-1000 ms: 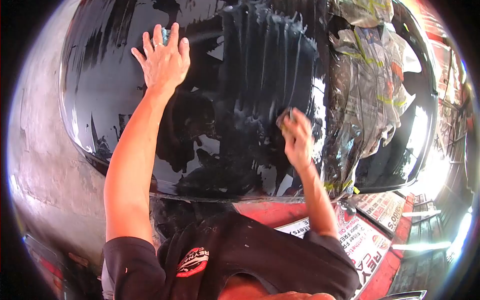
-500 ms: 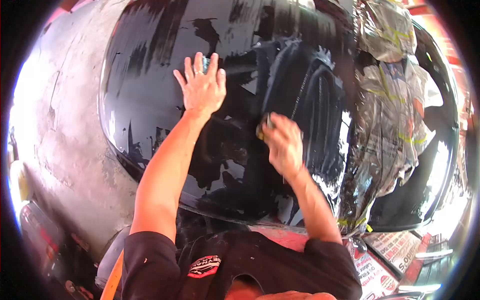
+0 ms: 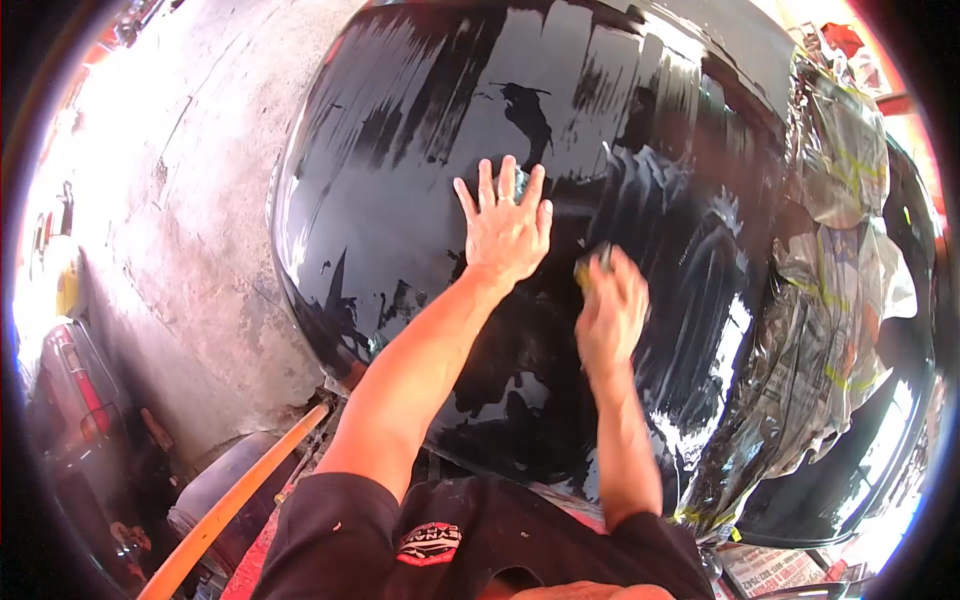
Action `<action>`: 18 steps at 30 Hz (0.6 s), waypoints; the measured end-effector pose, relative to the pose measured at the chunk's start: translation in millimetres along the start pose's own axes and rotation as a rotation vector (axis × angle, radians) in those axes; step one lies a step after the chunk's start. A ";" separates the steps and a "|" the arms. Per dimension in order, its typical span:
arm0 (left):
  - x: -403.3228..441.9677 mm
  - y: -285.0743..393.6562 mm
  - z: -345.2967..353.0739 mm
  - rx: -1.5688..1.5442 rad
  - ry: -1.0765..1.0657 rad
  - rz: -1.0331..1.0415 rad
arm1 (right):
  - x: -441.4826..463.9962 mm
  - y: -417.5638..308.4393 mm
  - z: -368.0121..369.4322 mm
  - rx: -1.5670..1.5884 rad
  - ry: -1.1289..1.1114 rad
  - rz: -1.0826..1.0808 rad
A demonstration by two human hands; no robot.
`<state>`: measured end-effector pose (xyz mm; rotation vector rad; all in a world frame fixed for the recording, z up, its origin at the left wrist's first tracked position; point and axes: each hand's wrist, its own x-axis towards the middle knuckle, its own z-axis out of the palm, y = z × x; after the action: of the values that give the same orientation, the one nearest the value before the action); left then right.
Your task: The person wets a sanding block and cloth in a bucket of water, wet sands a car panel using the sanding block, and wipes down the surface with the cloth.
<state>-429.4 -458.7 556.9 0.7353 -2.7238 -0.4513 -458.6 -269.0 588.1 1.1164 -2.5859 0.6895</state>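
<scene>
A glossy black car panel [image 3: 420, 200], wet and streaked with whitish suds on its right part, fills the middle of the view. My left hand [image 3: 503, 228] lies on it with the fingers spread; a small light-blue thing [image 3: 521, 184] shows between two of its fingers, and whether the hand holds it I cannot tell. To the right, my right hand [image 3: 612, 305] is closed round a small dark and yellowish block [image 3: 584, 272] pressed on the panel, slightly blurred.
Crumpled newspaper and plastic with yellow tape [image 3: 825, 320] cover the area to the right of the panel. Concrete floor [image 3: 180, 220] lies at the left. An orange pole [image 3: 235, 497] slants at the lower left, near a dark car with a red light [image 3: 85, 390].
The view has shifted leftward, so the panel appears farther right. My right hand has come closer to my left hand with the block. My left hand keeps its spread pose.
</scene>
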 end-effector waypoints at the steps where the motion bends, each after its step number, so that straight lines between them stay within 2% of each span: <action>1: 0.1 -0.5 -0.3 -0.009 0.006 0.008 | -24.2 -17.9 -6.8 0.041 0.012 0.045; 5: 1.4 -2.1 -5.5 -0.033 0.002 0.045 | -35.5 -38.3 -9.3 -0.052 -0.017 0.161; 8: 3.8 -6.6 -2.9 -0.109 0.006 0.092 | -33.4 -35.2 -11.5 -0.110 -0.085 0.078; 11: 30.9 -24.3 0.9 -0.196 -0.029 0.361 | -34.8 -37.7 -7.2 -0.184 -0.110 0.087; 12: 38.7 -32.1 -1.1 -0.214 -0.025 0.374 | -34.5 -38.8 -7.9 -0.203 -0.126 0.090; 14: 54.6 -51.4 -1.4 -0.316 -0.104 0.624 | -33.3 -41.9 -8.1 -0.223 -0.157 0.113; 16: 54.0 -61.6 3.0 -0.400 -0.044 0.708 | -34.6 -38.5 -4.5 -0.218 -0.127 0.069; 18: 56.3 -63.9 9.3 -0.504 -0.075 0.687 | -33.3 -38.9 -2.8 -0.239 -0.126 0.073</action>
<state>-451.5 -538.6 535.6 -0.3413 -2.5325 -0.9322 -407.3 -270.1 590.1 1.0251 -2.7366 0.3215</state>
